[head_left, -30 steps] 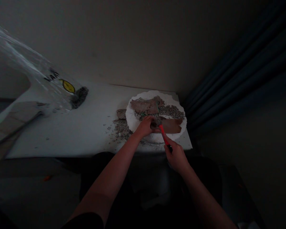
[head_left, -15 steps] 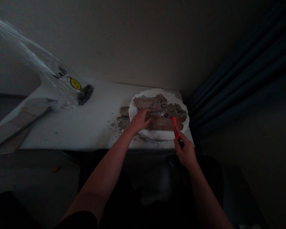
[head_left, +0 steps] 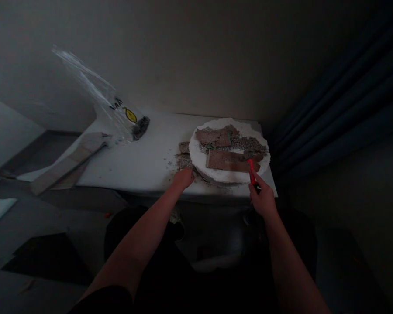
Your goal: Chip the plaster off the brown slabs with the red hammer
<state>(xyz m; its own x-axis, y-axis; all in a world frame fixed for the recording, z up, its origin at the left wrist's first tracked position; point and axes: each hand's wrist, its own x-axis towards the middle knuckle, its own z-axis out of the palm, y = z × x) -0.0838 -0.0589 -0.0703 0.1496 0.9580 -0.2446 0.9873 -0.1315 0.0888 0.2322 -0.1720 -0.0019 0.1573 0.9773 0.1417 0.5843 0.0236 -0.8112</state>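
My right hand (head_left: pixel 263 197) is wrapped round a red-and-black-handled tool (head_left: pixel 252 170); its small dark head lies over a flat brown strip (head_left: pixel 227 160), and its exact kind is hard to tell in the dim light. That strip rests on a thick, round white slab (head_left: pixel 212 175) with a ragged rim. Behind it lie a second brown textured piece (head_left: pixel 212 137) and grey-brown crumbs (head_left: pixel 249 144). My left hand (head_left: pixel 183 178) is closed beside the slab's front left rim, low over the table; whatever its fingers hold, if anything, is hidden.
Loose crumbs (head_left: pixel 183 162) and a brown chunk (head_left: pixel 184 147) lie left of the slab on the white table (head_left: pixel 150 161). Farther left stands a clear plastic bag (head_left: pixel 118 111) with dark grains at its bottom, near a pale board (head_left: pixel 72 161). A dark curtain (head_left: pixel 340 87) hangs at the right.
My left hand has left the brown strip, moved down to the slab's front left side and closed. My right hand keeps the tool over the strip. The view has shifted to the left.
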